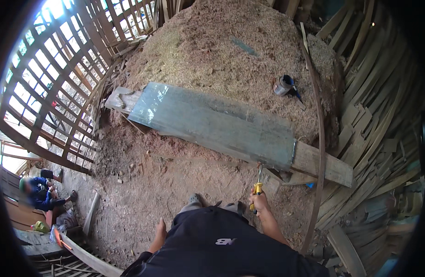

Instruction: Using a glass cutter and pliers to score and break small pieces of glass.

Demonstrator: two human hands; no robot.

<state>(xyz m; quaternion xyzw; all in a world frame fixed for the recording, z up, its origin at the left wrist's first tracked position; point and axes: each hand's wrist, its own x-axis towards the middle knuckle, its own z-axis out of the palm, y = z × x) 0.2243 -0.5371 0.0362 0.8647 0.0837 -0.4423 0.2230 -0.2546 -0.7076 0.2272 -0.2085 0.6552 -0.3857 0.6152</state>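
Observation:
My right hand (260, 203) is closed round the yellow-and-black handle of a hand tool (258, 188). Its slim metal end points away from me, close to the near edge of a long board covered with a grey-green sheet (217, 122); I cannot tell whether they touch. My left hand (160, 232) hangs low beside my dark shirt, holding nothing that I can see, with a finger or thumb stretched out. The sheet looks shiny at its left end and dusty elsewhere. Bare plank ends (325, 164) stick out beyond it at both sides.
Behind the board rises a big heap of wood shavings (212, 46) with a small can (283, 86) on it. A long thin strip of wood (319, 129) crosses at the right, before stacked planks (379, 124). Far left, a person (44, 194) sits near a slatted wall (51, 87).

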